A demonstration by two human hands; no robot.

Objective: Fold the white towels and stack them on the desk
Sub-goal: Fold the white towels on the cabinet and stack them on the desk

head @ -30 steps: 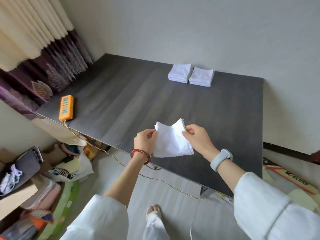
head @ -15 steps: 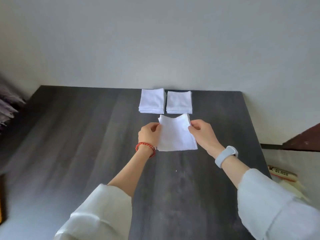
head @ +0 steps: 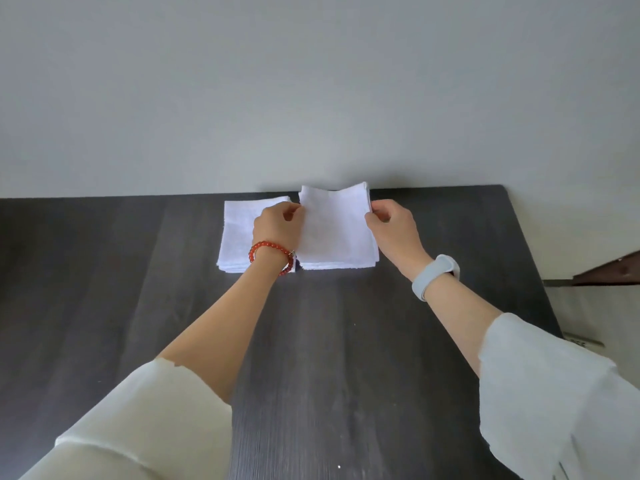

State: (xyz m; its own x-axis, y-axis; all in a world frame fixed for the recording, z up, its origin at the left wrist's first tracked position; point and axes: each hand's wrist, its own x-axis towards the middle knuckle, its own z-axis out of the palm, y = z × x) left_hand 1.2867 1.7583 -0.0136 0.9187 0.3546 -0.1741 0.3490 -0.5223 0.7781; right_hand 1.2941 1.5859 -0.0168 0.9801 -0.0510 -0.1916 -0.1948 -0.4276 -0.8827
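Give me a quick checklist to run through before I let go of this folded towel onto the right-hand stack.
1. Left hand pinches the folded towel at its left edge: ok.
2. Right hand pinches its right edge: ok.
3. Towel sits over the right stack, not the left stack: ok.
4. Near edges line up with the stack below: ok, roughly.
5. Far edge lies flat: not ok, its corners are lifted.
6. Stack's far edge squared to the towel: cannot tell, hidden.
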